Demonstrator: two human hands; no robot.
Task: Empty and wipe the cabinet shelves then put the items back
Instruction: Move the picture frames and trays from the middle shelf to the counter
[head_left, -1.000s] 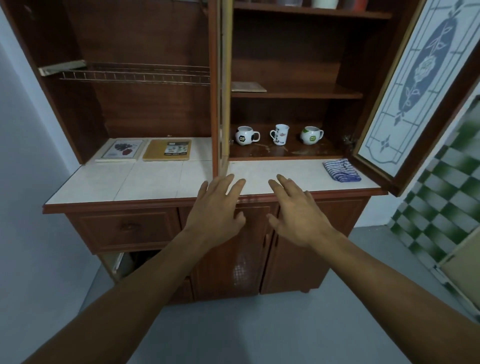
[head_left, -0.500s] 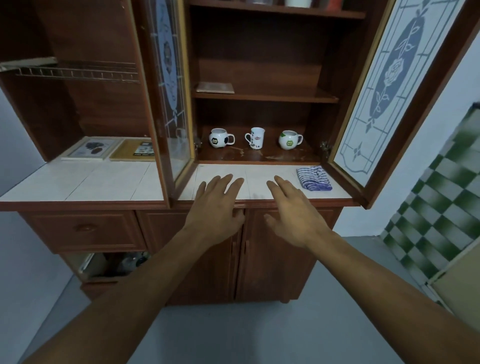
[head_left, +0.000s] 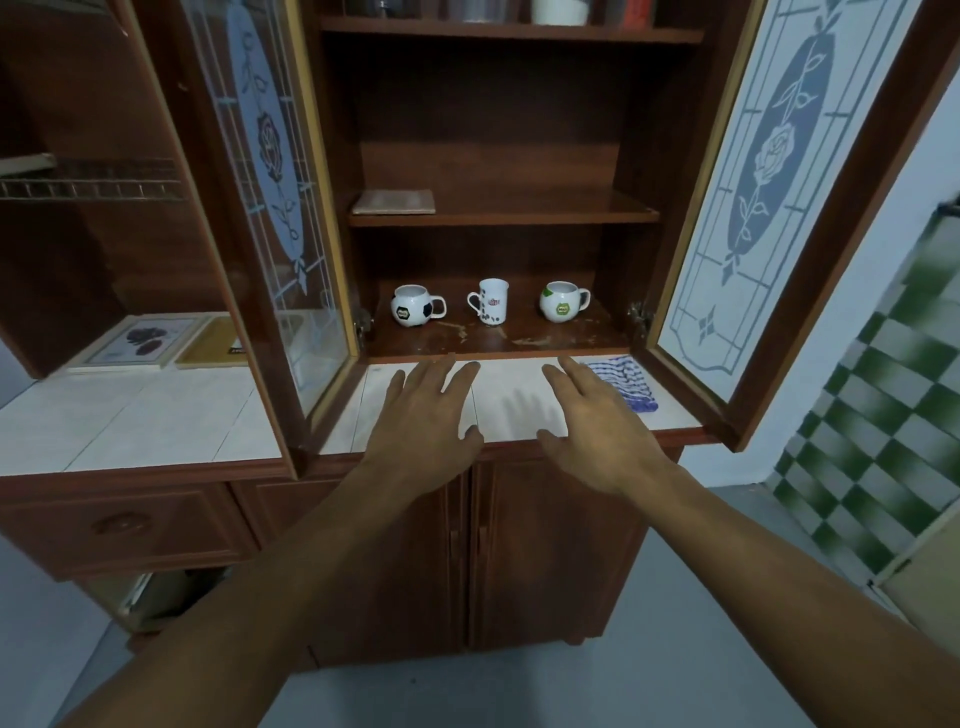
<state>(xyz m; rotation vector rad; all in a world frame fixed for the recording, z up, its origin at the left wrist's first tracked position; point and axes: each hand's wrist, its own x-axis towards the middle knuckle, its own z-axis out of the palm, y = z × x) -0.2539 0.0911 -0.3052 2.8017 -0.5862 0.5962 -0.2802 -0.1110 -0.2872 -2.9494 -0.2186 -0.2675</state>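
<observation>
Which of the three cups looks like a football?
The left cup on the bottom shelf: it is round with black patches. The middle cup is tall and straight, and the right cup is round with green patches.

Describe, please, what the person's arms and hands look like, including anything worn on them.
The left hand and right hand are bare, and so are both forearms down to the picture's lower edge. No sleeves, gloves, watch or bracelet show, and there are no rings on the fingers in view.
</observation>
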